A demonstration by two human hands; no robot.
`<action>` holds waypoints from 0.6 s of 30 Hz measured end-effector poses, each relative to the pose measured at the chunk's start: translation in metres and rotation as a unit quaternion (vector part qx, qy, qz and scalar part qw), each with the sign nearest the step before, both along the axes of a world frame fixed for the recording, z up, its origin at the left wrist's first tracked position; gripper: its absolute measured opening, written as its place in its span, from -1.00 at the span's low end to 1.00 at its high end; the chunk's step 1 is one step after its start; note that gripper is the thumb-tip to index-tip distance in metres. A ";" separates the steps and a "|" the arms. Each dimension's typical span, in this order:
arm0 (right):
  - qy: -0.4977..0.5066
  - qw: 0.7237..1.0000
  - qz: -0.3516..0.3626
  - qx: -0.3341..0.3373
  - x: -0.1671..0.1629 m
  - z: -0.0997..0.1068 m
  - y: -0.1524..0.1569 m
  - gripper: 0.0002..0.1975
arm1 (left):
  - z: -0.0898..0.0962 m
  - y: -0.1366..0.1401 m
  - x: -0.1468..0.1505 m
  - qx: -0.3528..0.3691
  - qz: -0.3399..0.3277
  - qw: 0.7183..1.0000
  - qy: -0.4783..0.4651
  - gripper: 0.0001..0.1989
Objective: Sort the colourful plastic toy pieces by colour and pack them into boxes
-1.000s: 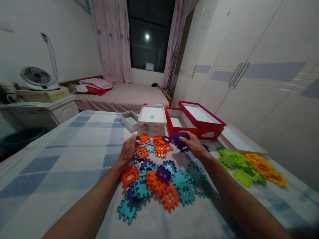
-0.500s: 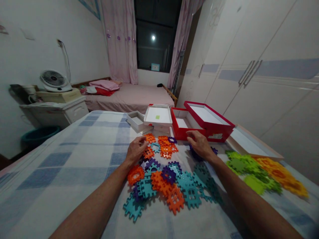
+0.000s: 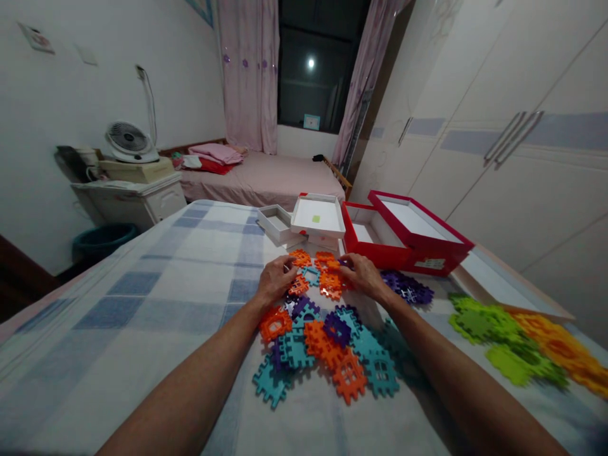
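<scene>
My left hand (image 3: 277, 278) rests at the left edge of a small group of plastic interlocking tiles, its fingers curled beside an orange tile (image 3: 298, 286); what they hold, if anything, is hidden. A teal square-frame tile (image 3: 311, 276) lies just right of it. My right hand (image 3: 365, 277) is at the right side of the orange tile pile (image 3: 329, 285), thumb and fingers closed around a purple tile (image 3: 342, 263) that is mostly covered. Nearer to me spreads a loose heap of teal (image 3: 382, 373), orange (image 3: 349, 377) and purple (image 3: 337, 329) tiles.
Purple tiles (image 3: 408, 288) lie beyond my right wrist. Green tiles (image 3: 479, 320) and yellow tiles (image 3: 560, 345) are piled farther right. Behind stand white boxes (image 3: 317, 215), an open red box (image 3: 375, 237) and its tilted lid (image 3: 422, 228), on a checked cloth (image 3: 190, 266).
My right hand has moved left, from the purple tiles by the red box to the orange pile. My left hand stays beside the orange tiles. The view has swung slightly left.
</scene>
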State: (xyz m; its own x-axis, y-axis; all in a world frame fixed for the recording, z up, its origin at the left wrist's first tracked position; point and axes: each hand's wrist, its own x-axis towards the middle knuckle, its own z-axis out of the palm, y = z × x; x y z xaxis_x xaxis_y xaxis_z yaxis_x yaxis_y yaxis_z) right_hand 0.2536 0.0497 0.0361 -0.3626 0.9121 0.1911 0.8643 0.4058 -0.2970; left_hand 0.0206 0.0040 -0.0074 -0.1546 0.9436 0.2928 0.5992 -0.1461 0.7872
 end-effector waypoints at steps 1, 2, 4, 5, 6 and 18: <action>0.024 1.000 0.011 0.000 0.002 0.004 -0.002 -0.73 | -0.001 0.000 0.000 0.002 -0.001 1.000 -0.002 -0.70; 0.051 0.998 0.023 0.006 0.004 0.009 -0.006 -0.75 | -0.002 0.001 -0.001 0.004 -0.002 1.000 -0.004 -0.70; 0.102 0.993 0.041 0.042 0.007 0.018 -0.018 -0.75 | -0.003 0.002 -0.001 0.006 -0.005 1.000 -0.010 -0.69; 0.123 0.989 0.046 0.067 0.008 0.022 -0.027 -0.75 | -0.004 0.002 -0.001 0.006 -0.007 1.000 -0.013 -0.68; 0.139 0.985 0.051 0.087 0.008 0.026 -0.037 -0.74 | -0.005 0.003 -0.002 0.005 -0.009 1.000 -0.016 -0.68; 0.031 0.972 0.205 -0.107 0.006 0.026 -0.133 -0.61 | -0.003 -0.004 0.001 -0.005 -0.083 0.996 -0.040 -0.65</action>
State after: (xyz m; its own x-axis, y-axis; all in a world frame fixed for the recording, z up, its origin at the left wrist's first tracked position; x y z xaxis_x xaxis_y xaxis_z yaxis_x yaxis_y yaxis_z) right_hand 0.2600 -0.0830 0.0625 -0.6984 0.7142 0.0464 0.6204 0.6364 -0.4583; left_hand 0.0216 -0.0001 -0.0100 -0.0193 0.9609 0.2762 0.5026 -0.2295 0.8335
